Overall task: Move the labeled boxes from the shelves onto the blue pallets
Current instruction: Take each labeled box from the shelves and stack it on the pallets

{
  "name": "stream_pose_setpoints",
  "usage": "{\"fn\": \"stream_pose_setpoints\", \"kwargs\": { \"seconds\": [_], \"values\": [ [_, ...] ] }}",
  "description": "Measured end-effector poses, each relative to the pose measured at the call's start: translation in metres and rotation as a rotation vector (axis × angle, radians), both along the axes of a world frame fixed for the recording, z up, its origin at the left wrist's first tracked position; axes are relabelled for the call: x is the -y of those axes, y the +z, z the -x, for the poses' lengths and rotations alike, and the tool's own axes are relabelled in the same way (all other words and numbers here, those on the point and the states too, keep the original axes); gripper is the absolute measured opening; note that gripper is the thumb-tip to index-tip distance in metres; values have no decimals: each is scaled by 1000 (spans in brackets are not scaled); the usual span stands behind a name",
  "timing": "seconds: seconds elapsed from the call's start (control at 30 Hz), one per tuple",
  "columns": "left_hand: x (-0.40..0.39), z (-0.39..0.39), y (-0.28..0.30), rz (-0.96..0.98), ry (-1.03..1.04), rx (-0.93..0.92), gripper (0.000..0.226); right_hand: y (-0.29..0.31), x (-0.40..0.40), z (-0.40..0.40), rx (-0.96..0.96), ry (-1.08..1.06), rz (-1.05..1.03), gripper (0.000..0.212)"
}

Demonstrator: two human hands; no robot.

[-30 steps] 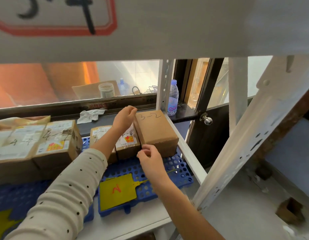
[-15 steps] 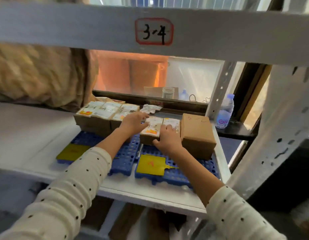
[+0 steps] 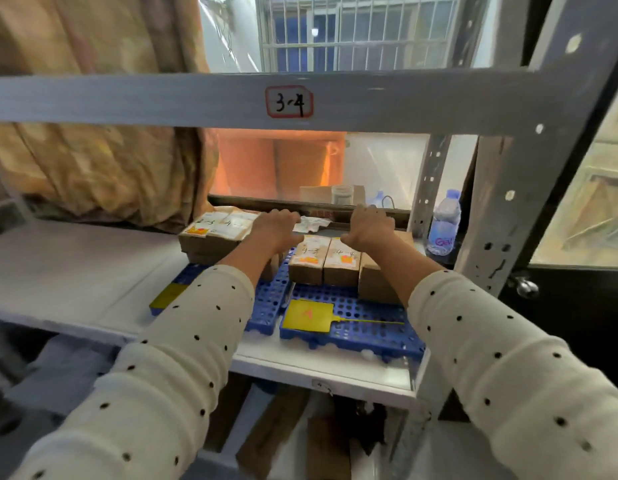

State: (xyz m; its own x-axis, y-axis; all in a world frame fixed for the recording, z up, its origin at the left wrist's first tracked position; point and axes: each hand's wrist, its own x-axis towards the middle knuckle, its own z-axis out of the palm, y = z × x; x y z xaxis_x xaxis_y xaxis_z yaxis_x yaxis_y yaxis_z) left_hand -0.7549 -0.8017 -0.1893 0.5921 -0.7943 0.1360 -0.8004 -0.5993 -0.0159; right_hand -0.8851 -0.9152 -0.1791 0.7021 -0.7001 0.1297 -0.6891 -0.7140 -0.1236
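White metal shelving (image 3: 92, 271) marked "3-4" on its upper beam fills the view, with a window behind.

Two small labeled boxes (image 3: 324, 259) stand touching, side by side, on the right blue pallet (image 3: 352, 329), a plain brown box (image 3: 376, 278) pressed against them at 3 o'clock. They are brown cardboard with white labels, handwritten numbers and orange marks.

The left hand (image 3: 276, 228) rests on the stack of labeled boxes (image 3: 214, 233) at 9 o'clock, fingers curled over its far edge. The right hand (image 3: 369, 226) curls over the back of the plain box.

Likely risks: pulling forward could drag the neighbouring boxes off the pallet, or knock the water bottle (image 3: 444, 223) at 3 o'clock. A yellow tag (image 3: 309, 315) lies at 6 o'clock.
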Motion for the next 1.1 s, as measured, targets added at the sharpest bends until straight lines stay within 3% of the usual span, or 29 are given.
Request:
{"fn": "stream_pose_setpoints", "kwargs": {
  "seconds": [0.1,0.2,0.5,0.87,1.1],
  "values": [
    [-5,12,18,-27,-14,66,52,18,-11,17,16,-25,44,66],
    [-16,23,33,-26,-39,-3,53,30,-31,34,43,-53,78,63],
    [-99,56,55,10,-215,42,45,44,-131,82,82,-94,102,63],
    [-191,97,73,-82,-145,169,51,70,-226,120,22,-76,124,69],
    [-255,82,84,-87,-6,246,49,79,-273,76,43,87,100,64]
  ]
}}
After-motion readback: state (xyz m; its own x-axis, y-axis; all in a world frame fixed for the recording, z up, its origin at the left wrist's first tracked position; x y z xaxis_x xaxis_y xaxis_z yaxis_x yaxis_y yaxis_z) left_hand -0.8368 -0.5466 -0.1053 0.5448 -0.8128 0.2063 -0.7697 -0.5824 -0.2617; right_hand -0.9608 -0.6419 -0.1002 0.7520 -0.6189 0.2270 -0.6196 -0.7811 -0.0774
